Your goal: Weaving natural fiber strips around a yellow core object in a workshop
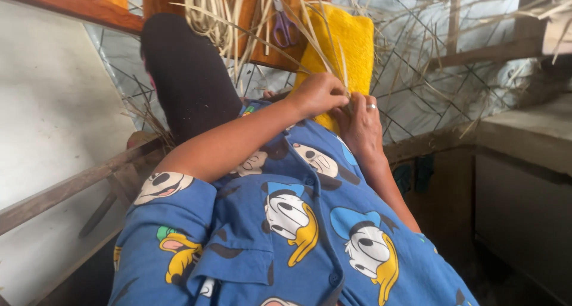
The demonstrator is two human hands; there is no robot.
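Note:
My left hand [319, 93] is closed around thin pale straw strips [316, 44] that fan up and away from it. My right hand [361, 127], with a ring on one finger, pinches the same strips just beside the left hand. Both hands work over a yellow woven piece [351, 41] that rests against my raised knee in black cloth [187, 74]. My blue cartoon-print shirt [286, 222] fills the lower part of the view.
Purple-handled scissors [285, 27] lie on a wooden plank behind the straw. A wooden rail [71, 184] crosses at the left beside a pale wall. Loose straw and a mesh-patterned sheet [429, 86] spread at the back right, above a grey ledge [530, 133].

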